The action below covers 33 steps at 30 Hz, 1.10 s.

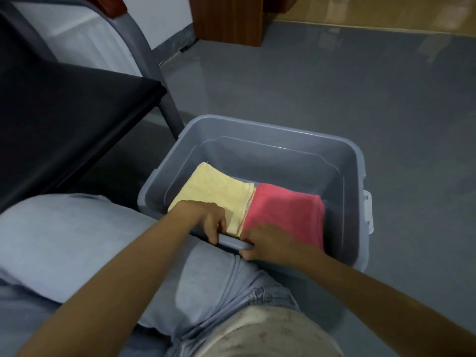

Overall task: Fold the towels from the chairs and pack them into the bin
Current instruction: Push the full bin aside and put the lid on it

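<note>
A grey plastic bin (342, 153) stands on the floor in front of my knees. Inside it lie two folded towels side by side: a yellow towel (216, 191) on the left and a pink towel (288, 212) on the right. My left hand (206, 217) rests on the near edge of the yellow towel, its fingers curled over the bin's near rim. At the near corner of the pink towel, my right hand (268, 243) has its fingers curled at the same rim. Whether either hand pinches cloth is hidden.
A chair with a black seat (64, 119) and grey metal legs (170, 114) stands to the left of the bin. A wooden cabinet (229, 19) is at the back. Grey floor (334, 86) stretches behind and right of the bin. My knees in light jeans fill the foreground.
</note>
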Tool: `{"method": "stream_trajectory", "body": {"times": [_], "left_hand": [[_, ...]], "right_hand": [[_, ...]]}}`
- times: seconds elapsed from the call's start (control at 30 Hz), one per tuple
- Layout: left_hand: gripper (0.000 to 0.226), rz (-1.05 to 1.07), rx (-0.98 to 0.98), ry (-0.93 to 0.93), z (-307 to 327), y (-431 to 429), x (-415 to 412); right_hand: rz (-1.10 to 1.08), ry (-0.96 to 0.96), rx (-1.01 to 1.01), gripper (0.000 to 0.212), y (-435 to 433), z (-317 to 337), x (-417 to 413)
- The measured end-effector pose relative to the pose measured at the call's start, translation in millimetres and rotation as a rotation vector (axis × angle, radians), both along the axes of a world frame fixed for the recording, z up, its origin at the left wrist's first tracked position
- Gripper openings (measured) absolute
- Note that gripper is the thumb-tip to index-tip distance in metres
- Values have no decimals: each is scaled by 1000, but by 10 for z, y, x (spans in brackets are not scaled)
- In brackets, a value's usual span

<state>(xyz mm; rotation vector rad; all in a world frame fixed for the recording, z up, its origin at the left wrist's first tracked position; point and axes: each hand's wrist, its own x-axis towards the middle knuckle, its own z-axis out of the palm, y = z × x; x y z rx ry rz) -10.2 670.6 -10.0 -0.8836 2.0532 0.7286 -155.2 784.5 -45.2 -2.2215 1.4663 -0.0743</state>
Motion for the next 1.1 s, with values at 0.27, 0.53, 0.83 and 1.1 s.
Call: {"method": "stream_trajectory", "body": {"times": [0.27, 0.53, 0.83, 1.1], "left_hand": [[21, -22, -172, 219, 20, -99, -24], [29, 126, -663, 293, -126, -522, -360], [72, 281, -423, 264, -83, -1029, -515], [78, 252, -433, 279, 253, -1434, -814]], "right_hand": [[-36, 79, -82, 36, -121, -6, -174], [-251, 253, -70, 35, -974, 29, -711], [-422, 205, -83, 38, -1900, -168, -757], [-578, 93, -211, 33, -2335, -224, -857]]}}
